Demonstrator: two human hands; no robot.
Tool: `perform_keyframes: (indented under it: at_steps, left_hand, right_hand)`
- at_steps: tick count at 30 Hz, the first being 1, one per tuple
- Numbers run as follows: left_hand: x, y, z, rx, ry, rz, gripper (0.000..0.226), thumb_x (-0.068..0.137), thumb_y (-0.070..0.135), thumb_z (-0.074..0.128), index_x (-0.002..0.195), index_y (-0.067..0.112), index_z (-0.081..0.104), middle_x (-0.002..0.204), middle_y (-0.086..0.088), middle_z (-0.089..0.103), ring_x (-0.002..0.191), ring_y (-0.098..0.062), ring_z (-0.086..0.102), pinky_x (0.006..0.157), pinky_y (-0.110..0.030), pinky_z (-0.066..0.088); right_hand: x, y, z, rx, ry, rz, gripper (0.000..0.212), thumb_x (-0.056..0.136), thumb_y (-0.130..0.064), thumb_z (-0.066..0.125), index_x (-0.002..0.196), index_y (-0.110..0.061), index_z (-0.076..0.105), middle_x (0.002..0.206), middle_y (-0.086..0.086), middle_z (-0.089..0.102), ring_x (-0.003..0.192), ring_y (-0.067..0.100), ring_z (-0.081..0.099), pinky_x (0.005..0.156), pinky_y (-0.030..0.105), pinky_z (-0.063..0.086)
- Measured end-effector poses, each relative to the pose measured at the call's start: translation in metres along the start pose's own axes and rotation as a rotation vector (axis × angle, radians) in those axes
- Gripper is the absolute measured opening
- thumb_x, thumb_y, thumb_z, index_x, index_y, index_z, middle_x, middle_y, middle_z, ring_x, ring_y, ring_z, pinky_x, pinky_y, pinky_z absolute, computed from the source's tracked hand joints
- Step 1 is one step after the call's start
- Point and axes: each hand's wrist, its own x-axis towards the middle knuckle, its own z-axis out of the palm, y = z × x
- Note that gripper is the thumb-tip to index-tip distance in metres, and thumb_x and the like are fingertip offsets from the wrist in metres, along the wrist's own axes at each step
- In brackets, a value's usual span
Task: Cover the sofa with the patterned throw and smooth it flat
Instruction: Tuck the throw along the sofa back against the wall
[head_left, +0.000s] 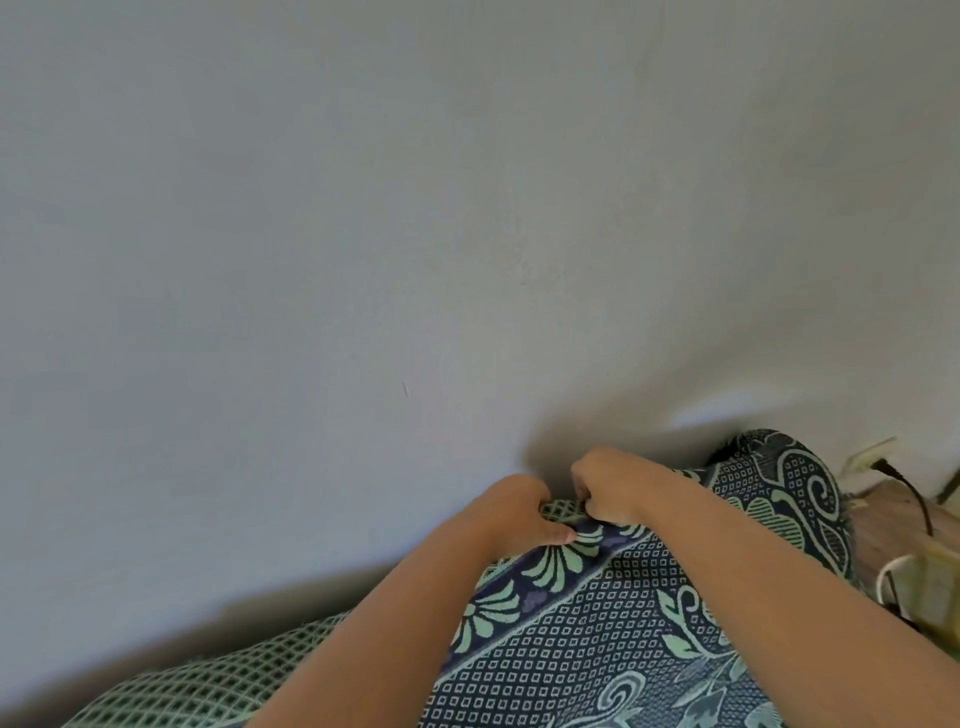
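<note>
Both hands (566, 501) grip the patterned throw's (597, 623) upper edge.

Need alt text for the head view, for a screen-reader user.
The left hand and right hand pinch the top edge of a navy-and-green patterned woven throw, close together before a plain grey wall. A dark cable crosses a wooden surface at right.

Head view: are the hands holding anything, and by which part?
Yes: the left hand and right hand both pinch the patterned throw along its bunched upper edge, side by side.
</note>
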Motion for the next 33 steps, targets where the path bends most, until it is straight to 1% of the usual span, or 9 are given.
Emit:
perform_keyframes:
  at_steps: [6,13,18,21,23,25,28,30,33]
  left_hand:
    - [0.0,0.001,0.001,-0.222,-0.061,-0.056,0.033,0.094,0.03,0.05,0.11,0.002,0.058,0.106,-0.013,0.062,0.091,-0.021,0.056,0.083,-0.032,0.047]
    - [-0.006,0.005,-0.001,-0.471,-0.209,-0.148,0.029,0.09,0.021,0.053,0.112,0.003,0.06,0.104,-0.009,0.066,0.092,-0.02,0.058,0.082,-0.027,0.043]
    - [-0.006,0.007,-0.008,-0.643,-0.023,-0.224,0.043,0.091,0.04,0.055,0.122,0.011,0.056,0.128,-0.011,0.056,0.112,-0.024,0.052,0.099,-0.037,0.037]
    - [0.001,-0.008,-0.015,-0.51,0.238,-0.134,0.023,0.091,0.033,0.055,0.084,0.012,0.059,0.081,-0.012,0.056,0.065,-0.018,0.05,0.071,-0.029,0.043]
    - [0.005,-0.017,-0.014,-0.402,0.34,-0.097,0.016,0.09,0.021,0.058,0.078,0.011,0.058,0.071,-0.008,0.053,0.054,-0.015,0.045,0.06,-0.027,0.044]
    - [0.006,-0.021,-0.005,-0.191,0.353,-0.073,0.013,0.09,0.011,0.055,0.101,0.012,0.063,0.096,-0.007,0.06,0.079,-0.018,0.059,0.077,-0.03,0.052]
    - [0.008,-0.029,0.017,0.37,0.335,-0.011,0.037,0.089,0.009,0.049,0.126,0.013,0.053,0.139,-0.008,0.041,0.129,-0.027,0.037,0.107,-0.038,0.033]
    - [0.007,-0.034,0.023,0.462,0.301,-0.019,0.046,0.088,0.01,0.049,0.133,0.014,0.044,0.145,-0.009,0.031,0.135,-0.03,0.028,0.107,-0.042,0.031]
    - [0.005,-0.037,0.026,0.282,0.206,-0.094,0.056,0.091,0.007,0.044,0.143,0.016,0.026,0.139,-0.014,0.042,0.122,-0.033,0.047,0.096,-0.043,0.044]
  right_hand:
    - [-0.004,0.0,-0.007,0.05,0.292,0.016,0.018,0.092,-0.015,0.045,0.106,-0.006,0.051,0.113,0.01,0.049,0.082,0.024,0.048,0.069,0.033,0.04]
    - [-0.004,-0.001,0.0,-0.009,0.364,0.016,0.02,0.092,-0.017,0.044,0.108,-0.008,0.05,0.11,0.01,0.055,0.087,0.026,0.054,0.068,0.032,0.037]
    - [-0.004,0.003,-0.003,0.069,0.377,0.058,0.014,0.094,-0.018,0.045,0.103,-0.009,0.049,0.105,0.01,0.052,0.081,0.023,0.046,0.066,0.031,0.036]
    - [-0.004,0.006,-0.002,0.124,0.401,0.076,0.015,0.094,-0.016,0.045,0.105,-0.008,0.052,0.108,0.009,0.051,0.084,0.025,0.049,0.069,0.032,0.039]
    - [-0.002,0.006,0.001,0.152,0.427,0.058,0.019,0.094,-0.013,0.043,0.107,-0.008,0.056,0.111,0.006,0.052,0.093,0.027,0.055,0.075,0.033,0.046]
    - [0.0,0.004,0.005,0.183,0.442,0.01,0.02,0.095,-0.013,0.043,0.107,-0.01,0.058,0.112,0.006,0.054,0.095,0.024,0.057,0.078,0.032,0.047]
    - [0.001,-0.001,0.012,0.143,0.344,-0.04,0.027,0.095,-0.018,0.046,0.118,-0.013,0.06,0.119,0.006,0.054,0.105,0.023,0.055,0.083,0.031,0.046]
    - [0.001,-0.003,0.018,0.072,0.256,-0.055,0.032,0.094,-0.024,0.048,0.124,-0.019,0.059,0.125,0.005,0.055,0.114,0.024,0.053,0.094,0.036,0.046]
    - [0.003,-0.005,0.023,0.047,0.145,-0.042,0.037,0.095,-0.032,0.046,0.13,-0.022,0.054,0.133,0.003,0.054,0.121,0.024,0.051,0.1,0.038,0.043]
